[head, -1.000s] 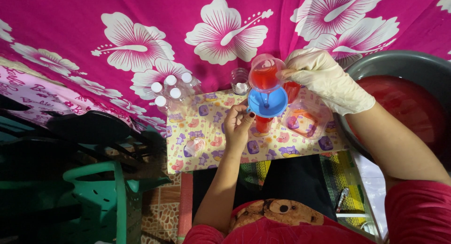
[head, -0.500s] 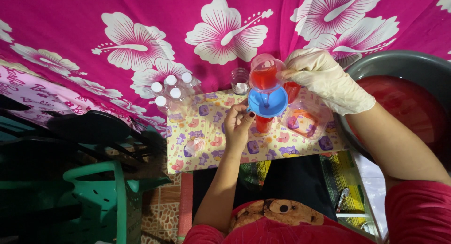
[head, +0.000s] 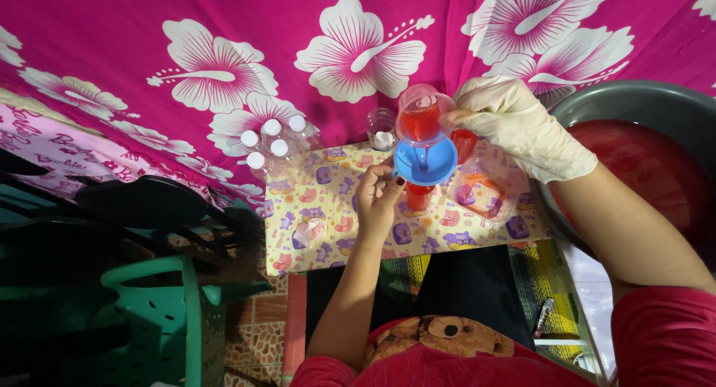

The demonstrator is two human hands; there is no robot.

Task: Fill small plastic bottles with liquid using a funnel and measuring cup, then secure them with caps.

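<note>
My right hand (head: 522, 126), in a pale glove, tilts a clear cup of red liquid (head: 422, 117) over a blue funnel (head: 425, 162). The funnel sits in the neck of a small bottle (head: 418, 197) filled with red liquid. My bare left hand (head: 380, 197) grips that bottle just left of the funnel. Both stand on a yellow patterned mat (head: 335, 230).
Several white-capped clear bottles (head: 272, 145) cluster at the mat's far left, beside a small clear jar (head: 381, 127). A clear tub (head: 485, 189) lies under my right wrist. A grey basin of red liquid (head: 641, 156) is at right. A green plastic chair (head: 160, 312) stands lower left.
</note>
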